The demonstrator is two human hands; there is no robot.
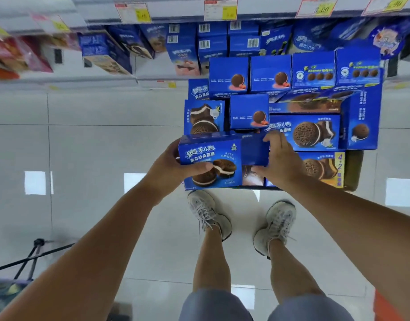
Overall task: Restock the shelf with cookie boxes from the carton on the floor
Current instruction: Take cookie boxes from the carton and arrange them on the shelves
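A blue cardboard cookie box printed with sandwich cookies [211, 154] is held in the air between both hands, just above the packed brown cardboard carton [353, 170] on the glossy pale tiled floor [95, 147]. The left hand [171, 167] grips its left end, the thumb lying across the printed front; the other fingers are hidden behind the box. The right hand [280, 158] curls round the right end, fingers over the top and thumb beneath. Where that end stops against the boxes below is hard to tell. Only a strip of the carton's right wall shows; the other stacked blue cookie boxes [303, 133] cover the rest. The white store shelf [95, 79] beyond is blurred, its price tags unreadable.
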